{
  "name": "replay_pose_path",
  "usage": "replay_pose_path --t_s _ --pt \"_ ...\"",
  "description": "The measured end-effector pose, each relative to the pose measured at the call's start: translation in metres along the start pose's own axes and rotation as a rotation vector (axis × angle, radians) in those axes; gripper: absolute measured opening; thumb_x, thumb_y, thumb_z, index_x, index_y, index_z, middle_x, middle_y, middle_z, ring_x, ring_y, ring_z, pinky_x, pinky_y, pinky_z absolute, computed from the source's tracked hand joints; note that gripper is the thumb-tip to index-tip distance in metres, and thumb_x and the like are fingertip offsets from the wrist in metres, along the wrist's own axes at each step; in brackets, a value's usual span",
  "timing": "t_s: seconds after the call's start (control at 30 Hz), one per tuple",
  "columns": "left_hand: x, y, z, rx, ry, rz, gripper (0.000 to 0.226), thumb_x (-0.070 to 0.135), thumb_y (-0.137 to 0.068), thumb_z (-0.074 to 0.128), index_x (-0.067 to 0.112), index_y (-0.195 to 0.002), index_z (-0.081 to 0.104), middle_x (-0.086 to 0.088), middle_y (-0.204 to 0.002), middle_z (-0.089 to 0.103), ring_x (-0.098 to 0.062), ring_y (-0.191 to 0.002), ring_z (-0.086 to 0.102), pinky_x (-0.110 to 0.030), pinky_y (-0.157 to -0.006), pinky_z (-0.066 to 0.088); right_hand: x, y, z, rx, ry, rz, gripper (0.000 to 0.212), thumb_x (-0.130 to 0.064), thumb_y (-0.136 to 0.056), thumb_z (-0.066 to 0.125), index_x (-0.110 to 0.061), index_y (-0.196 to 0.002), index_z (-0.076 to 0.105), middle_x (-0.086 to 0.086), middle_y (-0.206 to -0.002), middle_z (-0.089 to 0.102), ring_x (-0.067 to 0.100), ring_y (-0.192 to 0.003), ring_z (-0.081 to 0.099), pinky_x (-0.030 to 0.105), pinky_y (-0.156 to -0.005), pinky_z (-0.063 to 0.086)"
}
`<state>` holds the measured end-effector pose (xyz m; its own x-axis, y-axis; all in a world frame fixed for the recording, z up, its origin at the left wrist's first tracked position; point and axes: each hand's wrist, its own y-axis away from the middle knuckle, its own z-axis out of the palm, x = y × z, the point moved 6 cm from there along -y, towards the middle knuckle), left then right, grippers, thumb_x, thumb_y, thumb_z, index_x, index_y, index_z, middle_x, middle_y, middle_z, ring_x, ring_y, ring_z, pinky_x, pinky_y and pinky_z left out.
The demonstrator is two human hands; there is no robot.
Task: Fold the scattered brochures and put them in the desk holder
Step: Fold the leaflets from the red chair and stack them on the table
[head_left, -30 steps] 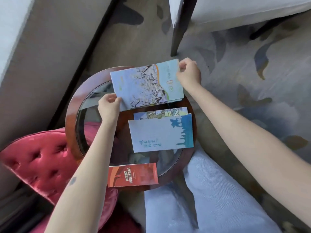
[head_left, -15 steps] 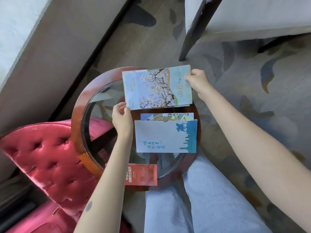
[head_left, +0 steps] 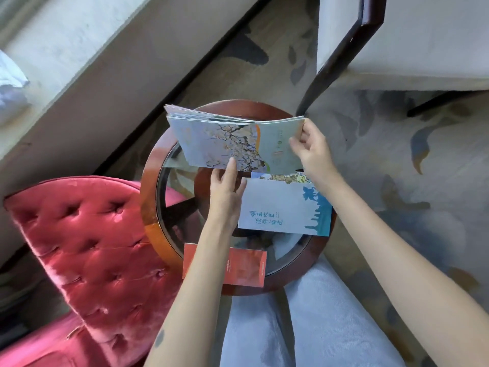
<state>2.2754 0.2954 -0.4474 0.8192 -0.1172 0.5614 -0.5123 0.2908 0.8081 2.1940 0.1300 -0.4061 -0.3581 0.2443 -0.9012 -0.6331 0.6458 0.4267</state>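
Over patterned carpet, at a round glass-topped counter: pinching the right edge of the bowed, lifted blossom brochure with the right hand, touching its near edge with the straight fingers of the left hand. Counting four brochures: that one aloft, a white-and-blue brochure flat just right of the left hand, an illustrated brochure peeking from under it, and a red brochure at the near rim, partly hidden by the left forearm. Left of that arm, a red tufted chair; beyond the right hand, a pale chair.
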Motion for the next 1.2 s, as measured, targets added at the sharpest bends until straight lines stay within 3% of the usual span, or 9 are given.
replay_pose_path --t_s 0.1,0.3,0.43,0.53,0.63,0.8,0.93,1.1,1.2 --pt "0.017 0.005 -0.032 -0.023 0.399 -0.031 0.056 0.013 -0.090 0.055 0.006 -0.141 0.032 -0.013 -0.133 0.052 -0.022 -0.114 0.057 -0.036 -0.085 0.052 -0.006 0.026 0.031 -0.046 -0.097 -0.026 0.026 -0.002 -0.095 0.044 -0.023 -0.105 0.054 -0.011 -0.103 0.064 -0.004 -0.096 0.060 0.017 -0.085 0.049" --pt "0.058 0.019 -0.098 -0.126 0.451 0.237 0.049 -0.004 -0.089 0.043 0.015 -0.135 0.042 -0.006 -0.116 0.064 -0.018 -0.102 0.065 -0.033 -0.079 0.056 0.010 0.050 0.084 -0.194 -0.059 -0.068 0.037 -0.001 -0.093 0.050 -0.037 -0.096 0.059 -0.017 -0.095 0.065 0.000 -0.094 0.060 0.016 -0.082 0.048" --pt "0.092 0.029 -0.137 0.037 0.154 0.512 0.044 -0.015 -0.083 0.050 0.008 -0.120 0.046 -0.009 -0.111 0.061 -0.021 -0.102 0.060 -0.035 -0.094 0.049 0.019 0.039 0.107 -0.264 0.337 -0.097 0.035 -0.013 -0.087 0.062 -0.045 -0.099 0.055 -0.027 -0.109 0.058 -0.016 -0.104 0.052 0.003 -0.086 0.039" --pt "0.098 0.034 -0.143 0.179 -0.286 0.582 0.018 -0.008 -0.086 0.055 0.010 -0.083 0.053 -0.007 -0.081 0.055 -0.010 -0.074 0.055 -0.015 -0.069 0.045 0.017 0.030 0.137 -0.305 0.357 -0.119 0.047 -0.018 -0.083 0.068 -0.041 -0.119 0.048 -0.023 -0.125 0.052 -0.009 -0.119 0.047 0.005 -0.092 0.039" --pt "0.098 0.037 -0.137 0.233 -0.450 0.576 0.026 -0.011 -0.090 0.041 0.005 -0.070 0.045 -0.004 -0.069 0.042 -0.001 -0.056 0.048 -0.007 -0.051 0.036 0.011 0.017 0.177 -0.363 0.430 -0.147 0.080 -0.022 -0.078 0.073 -0.021 -0.143 0.027 -0.015 -0.139 0.036 -0.002 -0.130 0.033 0.002 -0.099 0.030" --pt "0.109 0.039 -0.135 0.119 -0.508 0.669 0.040 -0.006 -0.087 0.052 0.025 -0.065 0.040 -0.014 -0.076 0.051 -0.018 -0.071 0.043 -0.021 -0.062 0.036 -0.008 0.011 0.182 -0.212 0.323 -0.290 0.052 -0.006 -0.084 0.062 -0.023 -0.130 0.043 -0.016 -0.120 0.048 -0.022 -0.104 0.045 -0.003 -0.076 0.040" --pt "0.115 0.038 -0.141 0.072 -0.537 0.723 0.033 0.002 -0.085 0.060 0.025 -0.067 0.043 -0.016 -0.079 0.056 -0.020 -0.073 0.048 -0.025 -0.065 0.040 -0.007 0.026 0.169 -0.139 0.380 -0.422 0.027 0.002 -0.090 0.051 -0.009 -0.115 0.056 -0.003 -0.111 0.061 0.010 -0.104 0.058 0.019 -0.092 0.046" --pt "0.097 0.027 -0.142 0.188 -0.435 0.667 0.029 0.006 -0.082 0.067 0.025 -0.076 0.047 -0.001 -0.081 0.052 -0.011 -0.073 0.050 -0.019 -0.070 0.042 0.013 0.037 0.164 -0.135 0.529 -0.407 0.032 -0.002 -0.095 0.043 -0.008 -0.125 0.054 0.004 -0.124 0.061 0.016 -0.117 0.054 0.007 -0.100 0.033" --pt "0.088 0.021 -0.140 0.207 -0.357 0.674 0.032 0.006 -0.079 0.070 0.025 -0.096 0.051 0.006 -0.106 0.052 -0.014 -0.102 0.055 -0.027 -0.091 0.044 0.024 0.035 0.165 -0.167 0.554 -0.339 0.039 -0.004 -0.097 0.041 -0.011 -0.134 0.047 0.004 -0.134 0.055 0.017 -0.126 0.048 0.010 -0.104 0.028"
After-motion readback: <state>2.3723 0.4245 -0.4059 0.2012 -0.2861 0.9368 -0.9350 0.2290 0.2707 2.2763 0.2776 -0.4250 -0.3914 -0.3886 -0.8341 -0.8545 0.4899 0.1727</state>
